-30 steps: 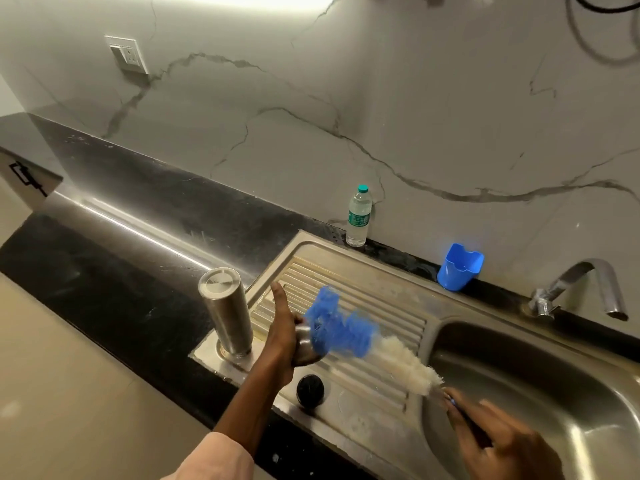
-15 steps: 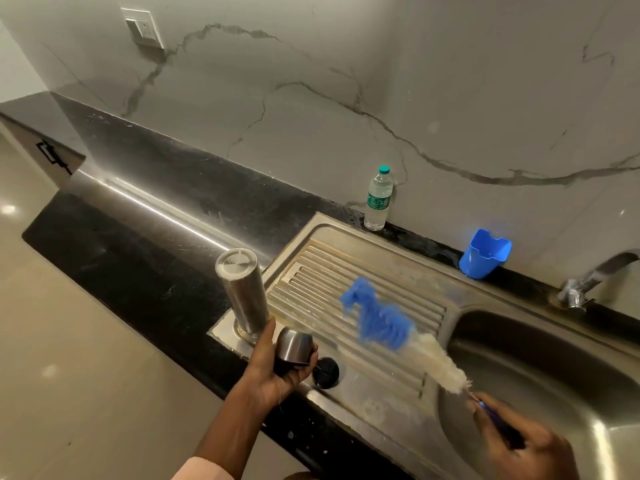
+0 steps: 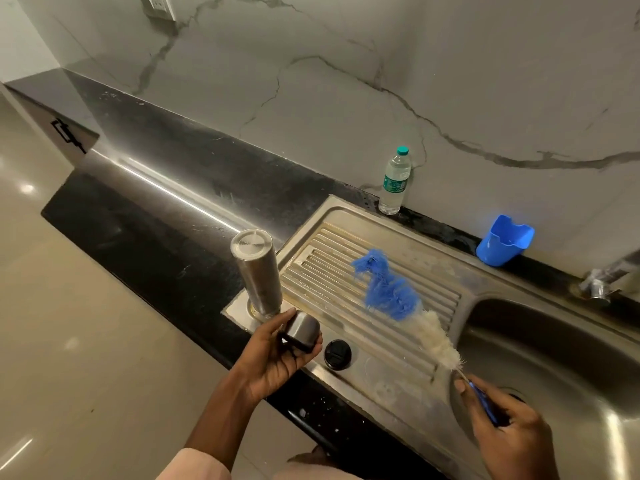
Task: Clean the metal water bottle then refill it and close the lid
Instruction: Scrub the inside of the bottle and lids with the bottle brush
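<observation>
Steel drainboard [image 3: 349, 244] is carrying the inverted metal bottle [image 3: 258, 275] at its corner. Left hand [image 3: 277, 362] is gripping the cap [image 3: 303, 332]; right hand [image 3: 502, 424] is pinching the brush [image 3: 398, 299] handle. Risk: a brush swing is liable to topple the bottle.

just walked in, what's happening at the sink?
A person is mid-wash at the steel sink. The left hand holds the bottle's metal cap; the right hand grips a bottle brush by its handle, bristles over the drainboard. The metal bottle stands upside down at the drainboard's corner, and a small black lid lies beside it. No refill yet.
</observation>
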